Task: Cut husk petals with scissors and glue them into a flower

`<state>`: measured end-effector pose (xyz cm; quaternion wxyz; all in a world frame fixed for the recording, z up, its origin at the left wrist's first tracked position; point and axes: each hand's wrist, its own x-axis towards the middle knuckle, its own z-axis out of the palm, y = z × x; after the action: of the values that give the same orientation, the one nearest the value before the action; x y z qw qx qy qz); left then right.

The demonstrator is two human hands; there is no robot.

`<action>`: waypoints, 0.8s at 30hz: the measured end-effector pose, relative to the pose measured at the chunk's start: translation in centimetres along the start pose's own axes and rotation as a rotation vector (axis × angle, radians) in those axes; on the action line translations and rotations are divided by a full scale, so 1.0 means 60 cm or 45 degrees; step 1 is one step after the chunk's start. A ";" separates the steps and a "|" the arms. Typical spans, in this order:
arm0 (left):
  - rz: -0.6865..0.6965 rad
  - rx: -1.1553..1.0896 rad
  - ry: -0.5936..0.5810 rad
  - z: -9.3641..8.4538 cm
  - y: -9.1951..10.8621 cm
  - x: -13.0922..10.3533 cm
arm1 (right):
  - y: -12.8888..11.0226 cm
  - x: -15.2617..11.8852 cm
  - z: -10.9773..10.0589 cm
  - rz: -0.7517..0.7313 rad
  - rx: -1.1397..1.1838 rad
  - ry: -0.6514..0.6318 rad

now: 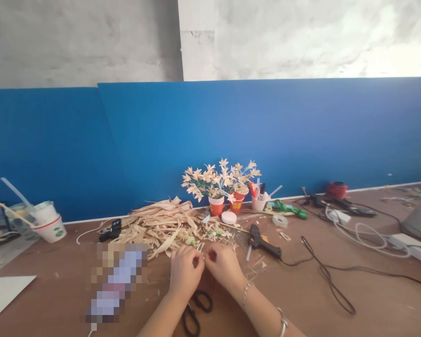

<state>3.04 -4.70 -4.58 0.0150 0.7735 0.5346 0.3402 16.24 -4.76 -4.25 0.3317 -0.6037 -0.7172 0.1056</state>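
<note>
My left hand point(185, 269) and my right hand point(222, 264) meet above the table, fingertips pinched close together. Whatever lies between them is too small to make out. Just behind them spreads a heap of dried pale husk strips point(161, 224). Black-handled scissors point(196, 311) lie under my wrists, their blades hidden by my left arm. To the right of my right hand rests a black glue gun point(263, 242) with its cord. Pale star-shaped flowers point(210, 175) stand in red paper cups point(216, 206) at the back.
A blue partition point(266, 131) closes off the table's far edge. White cups point(51, 228) stand at left, near a blurred-out object point(117, 283). A tape roll point(279, 220), green wire point(287, 208) and a round white lid point(228, 217) lie behind the glue gun. Cables point(368, 234) cross the right side.
</note>
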 end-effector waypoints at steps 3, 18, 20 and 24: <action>-0.050 0.012 0.056 0.001 -0.003 0.001 | 0.005 0.002 0.001 0.066 -0.116 0.080; -0.082 -0.205 -0.038 0.009 -0.013 0.001 | 0.014 0.002 0.008 -0.053 0.277 0.007; -0.075 -0.219 -0.040 0.009 -0.016 0.001 | 0.018 0.003 0.006 -0.105 0.250 -0.012; -0.061 -0.140 -0.069 0.007 -0.014 0.002 | 0.019 0.003 0.006 -0.146 0.217 -0.028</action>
<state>2.59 -4.11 -5.19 0.0801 0.7673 0.5330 0.3475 16.91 -4.23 -5.09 0.3795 -0.5300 -0.7427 0.1534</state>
